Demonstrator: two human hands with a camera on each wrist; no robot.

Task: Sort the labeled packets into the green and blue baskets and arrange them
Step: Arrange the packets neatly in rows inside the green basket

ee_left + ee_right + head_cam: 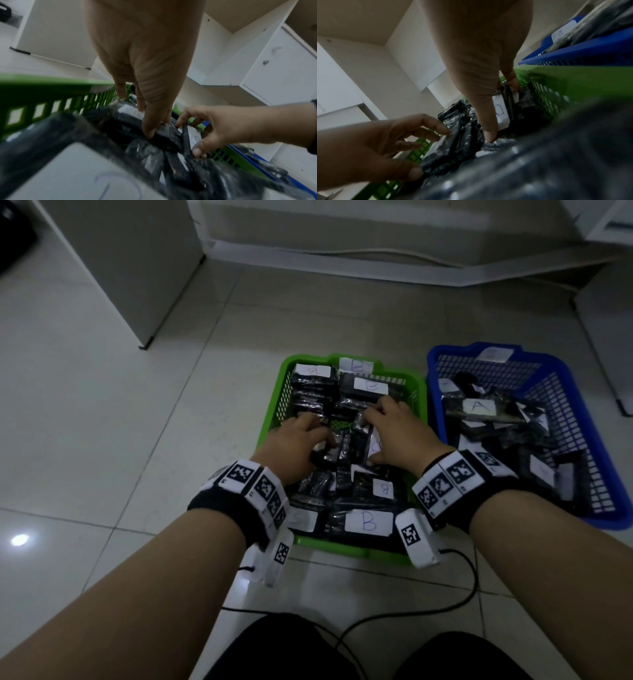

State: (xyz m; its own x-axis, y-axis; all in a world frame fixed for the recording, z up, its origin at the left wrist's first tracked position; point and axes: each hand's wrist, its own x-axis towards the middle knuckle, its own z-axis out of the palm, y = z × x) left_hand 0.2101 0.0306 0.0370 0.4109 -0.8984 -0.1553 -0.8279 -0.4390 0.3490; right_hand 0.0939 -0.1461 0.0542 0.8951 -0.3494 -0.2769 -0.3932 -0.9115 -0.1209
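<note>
The green basket is filled with black plastic packets bearing white B labels. Both my hands are inside it, near its middle. My left hand curls thumb and fingers round a black packet in the left half. My right hand pinches a packet standing on edge between thumb and fingers; its white label reads B. The blue basket stands to the right, touching the green one, and holds black packets, one labelled A.
Both baskets sit on a pale tiled floor. White furniture stands at the back left and along the back. Black cables run from my wrist cameras across the floor near my knees.
</note>
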